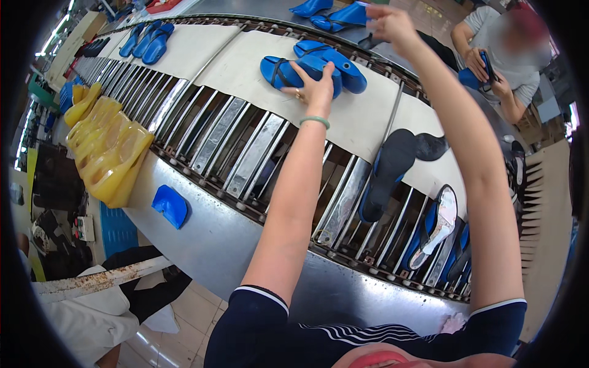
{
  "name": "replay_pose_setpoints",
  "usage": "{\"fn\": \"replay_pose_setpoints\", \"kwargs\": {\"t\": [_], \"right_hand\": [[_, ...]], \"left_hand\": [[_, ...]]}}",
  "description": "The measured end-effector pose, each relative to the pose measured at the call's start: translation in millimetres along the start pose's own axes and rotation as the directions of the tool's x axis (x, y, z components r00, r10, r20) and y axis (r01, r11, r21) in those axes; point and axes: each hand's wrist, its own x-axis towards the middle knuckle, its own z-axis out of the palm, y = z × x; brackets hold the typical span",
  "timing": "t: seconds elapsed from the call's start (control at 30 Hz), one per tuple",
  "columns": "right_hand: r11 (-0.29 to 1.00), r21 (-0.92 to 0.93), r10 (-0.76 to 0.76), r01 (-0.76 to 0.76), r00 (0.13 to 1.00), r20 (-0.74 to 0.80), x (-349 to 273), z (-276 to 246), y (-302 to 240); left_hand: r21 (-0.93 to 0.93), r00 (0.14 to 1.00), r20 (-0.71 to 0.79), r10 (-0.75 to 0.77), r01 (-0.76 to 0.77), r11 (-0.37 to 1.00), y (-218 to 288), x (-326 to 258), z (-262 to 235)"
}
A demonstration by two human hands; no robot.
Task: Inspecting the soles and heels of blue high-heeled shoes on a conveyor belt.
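My left hand [316, 89], wearing a green bangle, reaches over the conveyor with its fingers spread across a group of blue shoe lasts [353, 76] with black straps. These lie on a white sheet [227, 61]; whether the palm presses on them is hidden. Farther right, my right hand [392, 27] is raised over the far side with its fingers apart and nothing visible in them. Close to its fingertips, a strapped blue last [340, 16] lies on the far metal ledge, with another blue last [310, 7] left of it.
Metal slats of the conveyor [245, 153] run across. Black soles [392, 165] and a sandal [435, 227] lie at right. Yellow moulded pieces [110, 150] and a blue scoop-like piece [170, 206] rest on the near ledge. Across the line a co-worker [497, 67] handles a blue last.
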Motion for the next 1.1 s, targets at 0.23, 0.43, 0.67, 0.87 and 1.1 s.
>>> {"fn": "replay_pose_setpoints", "kwargs": {"t": [0.23, 0.43, 0.67, 0.87, 1.1], "right_hand": [[0.886, -0.048, -0.45, 0.461, 0.88, 0.152, -217, -108, -211], [0.985, 0.06, -0.168, 0.161, 0.826, 0.537, -383, -77, -253], [0.982, 0.182, -0.048, 0.044, 0.999, 0.014, -444, -59, -192], [0.803, 0.572, 0.168, -0.167, 0.984, 0.051, -518, -35, -180], [0.788, 0.597, 0.148, -0.152, 0.987, 0.057, -562, -38, -210]], "left_hand": [[0.136, 0.995, -0.053, 0.082, -0.074, 0.988, 3, 3, 5], [-0.388, 0.925, -0.104, 0.365, -0.376, 0.842, 9, -122, -40], [-0.757, 0.569, 0.462, 0.68, -0.146, 0.637, 74, -424, -119], [-0.56, 0.643, 0.664, 0.382, 0.088, 0.824, 55, -475, -137], [-0.565, 0.625, 0.657, 0.421, 0.039, 0.824, 55, -521, -152]]}}
